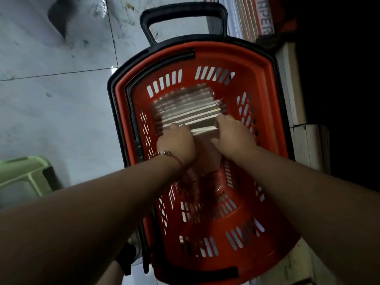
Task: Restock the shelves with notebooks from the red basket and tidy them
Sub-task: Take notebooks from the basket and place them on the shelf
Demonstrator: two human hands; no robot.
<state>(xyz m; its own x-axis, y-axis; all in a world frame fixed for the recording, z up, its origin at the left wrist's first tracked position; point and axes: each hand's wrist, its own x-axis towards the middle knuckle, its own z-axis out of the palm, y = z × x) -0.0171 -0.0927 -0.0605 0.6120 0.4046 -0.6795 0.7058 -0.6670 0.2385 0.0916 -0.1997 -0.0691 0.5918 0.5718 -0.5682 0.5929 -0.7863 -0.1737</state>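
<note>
Bare forearms; the left wrist wears a beaded bracelet [163,153] on red string.

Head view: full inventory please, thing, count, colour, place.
red basket: one, red with black rim and black handle, on the floor, centre.
notebooks: one row, exact count unclear, pale edges, standing inside the basket.
green stool: one, pale green, on the floor at left.
paper packs: a few, exact count unclear, reddish, on the shelf at top right.
floor: grey tiles.
left hand: on the nearest notebooks, bracelet at wrist.
right hand: on the same notebooks.
</note>
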